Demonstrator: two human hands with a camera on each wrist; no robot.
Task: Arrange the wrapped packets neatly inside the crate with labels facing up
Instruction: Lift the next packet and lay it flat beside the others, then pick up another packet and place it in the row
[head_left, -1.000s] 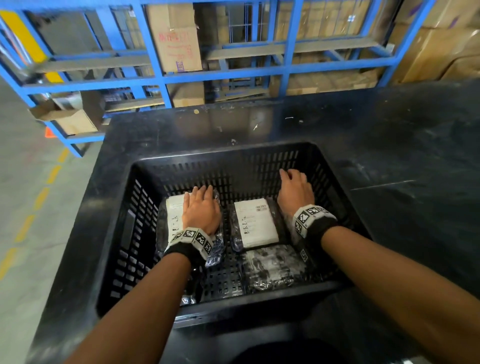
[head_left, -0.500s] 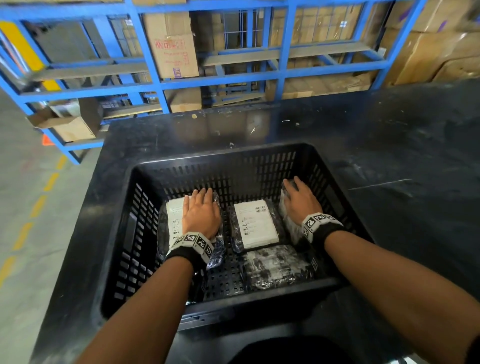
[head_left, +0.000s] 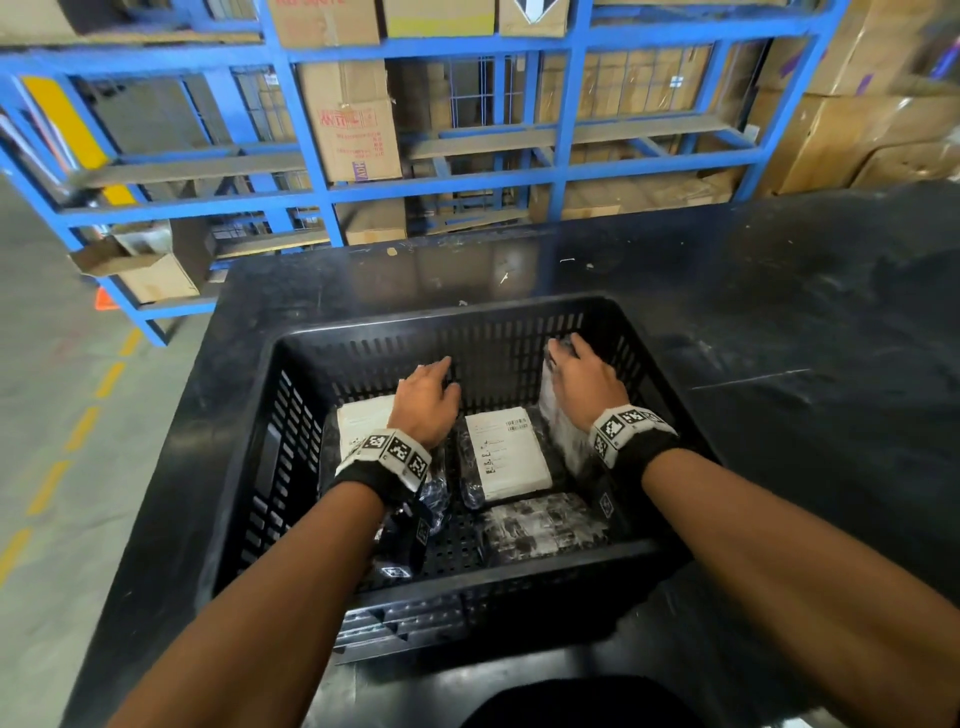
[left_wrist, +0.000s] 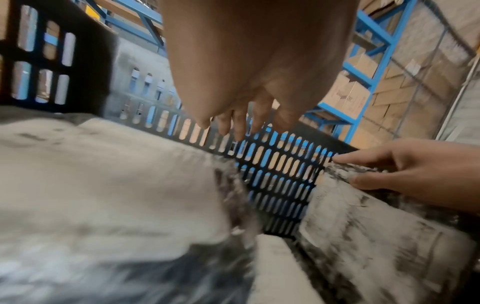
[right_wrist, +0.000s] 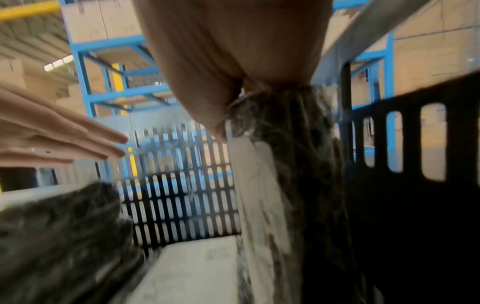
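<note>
A black slatted crate (head_left: 332, 338) stands on a black table (head_left: 779, 291). On its floor lie a left packet (head_left: 363, 415) and a middle packet (head_left: 506, 452), both with white labels up. A third packet (head_left: 540, 525) lies near the front wall, its printed wrap up. My right hand (head_left: 582, 379) grips a fourth packet (head_left: 558, 431) by its top edge and holds it tilted on edge by the right wall; the packet (right_wrist: 280, 185) hangs below my palm in the right wrist view. My left hand (head_left: 428, 395) hovers over the left packet with relaxed fingers (left_wrist: 233, 123), holding nothing.
Blue steel racking (head_left: 311, 156) with cardboard boxes (head_left: 353, 124) stands behind the table. More boxes (head_left: 857, 130) are stacked at the back right. A grey floor with yellow dashes (head_left: 83, 426) runs along the left side of the table.
My right hand has taken hold of the right packet and raised it onto its edge. My left hand has lifted off the left packet.
</note>
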